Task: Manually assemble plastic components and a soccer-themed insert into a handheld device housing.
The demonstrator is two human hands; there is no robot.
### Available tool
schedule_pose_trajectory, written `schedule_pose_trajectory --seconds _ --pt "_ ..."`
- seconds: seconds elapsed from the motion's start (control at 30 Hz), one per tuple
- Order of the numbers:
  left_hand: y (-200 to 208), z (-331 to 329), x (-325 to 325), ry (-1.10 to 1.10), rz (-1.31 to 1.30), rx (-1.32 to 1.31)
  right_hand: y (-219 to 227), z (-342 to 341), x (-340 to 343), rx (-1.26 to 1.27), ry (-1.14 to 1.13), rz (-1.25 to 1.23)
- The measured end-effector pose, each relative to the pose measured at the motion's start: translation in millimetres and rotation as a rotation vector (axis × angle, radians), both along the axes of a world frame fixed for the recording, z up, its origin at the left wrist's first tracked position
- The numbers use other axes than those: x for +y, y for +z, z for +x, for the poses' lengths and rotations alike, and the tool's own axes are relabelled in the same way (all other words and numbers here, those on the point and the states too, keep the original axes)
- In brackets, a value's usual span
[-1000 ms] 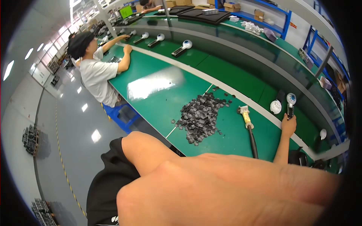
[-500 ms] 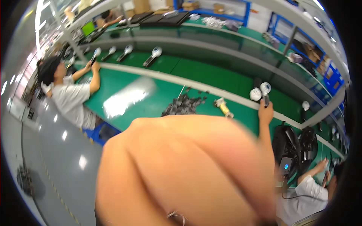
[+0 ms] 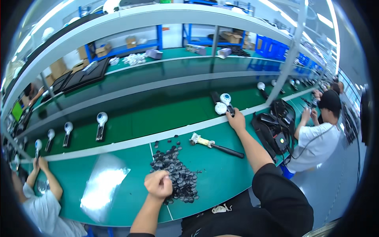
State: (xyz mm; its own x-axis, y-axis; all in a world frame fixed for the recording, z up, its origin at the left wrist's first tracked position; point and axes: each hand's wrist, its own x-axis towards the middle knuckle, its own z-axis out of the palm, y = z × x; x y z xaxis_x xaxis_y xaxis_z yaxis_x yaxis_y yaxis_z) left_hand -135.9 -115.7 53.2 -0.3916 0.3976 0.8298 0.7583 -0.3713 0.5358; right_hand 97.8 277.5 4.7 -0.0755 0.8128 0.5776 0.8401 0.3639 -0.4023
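Observation:
My left hand (image 3: 158, 184) is curled into a fist over the left edge of a pile of small black round caps (image 3: 181, 177) on the green table. Its fingers hide whatever may be inside. My right hand (image 3: 237, 121) reaches far forward to the edge of the green belt and grips the black handle of a device with a round white head (image 3: 221, 108). A second white round head with a blue centre (image 3: 225, 98) sits right behind it. Between my hands lies a hammer (image 3: 227, 150), its head wrapped in white and yellow material.
A clear plastic sheet (image 3: 103, 185) lies left of the caps. Several similar devices (image 3: 101, 125) rest along the belt. A black backpack (image 3: 274, 124) stands to the right. Co-workers sit at far left and right (image 3: 319, 138). A metal post (image 3: 290, 55) rises beyond my right hand.
The large blurred hand close to the camera is gone; my left fist is now down at the caps. The view has turned rightward. My right hand still holds the device at the belt.

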Motion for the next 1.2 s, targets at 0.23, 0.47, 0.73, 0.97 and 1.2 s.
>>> schedule_pose_trajectory --seconds 0.23,0.47,0.73,0.97,1.2 --pt "-4.9 8.4 -5.4 -0.214 0.001 -0.046 16.9 -15.4 -14.2 -0.101 -0.072 -0.224" --pt "-4.8 6.8 -6.1 -0.206 -0.018 -0.082 8.2 -9.6 -8.3 -0.069 -0.144 -0.119" --pt "-5.3 8.0 -6.6 -0.131 0.003 -0.145 10.2 -7.1 -6.2 0.352 -0.3 -0.012" --pt "-14.8 15.4 -8.8 -0.086 -0.038 -0.17 -12.1 22.4 17.4 1.137 0.179 0.167" --pt "-32.7 13.1 -14.7 -0.174 -0.065 -0.192 -4.1 7.6 10.8 1.131 0.429 -0.207"
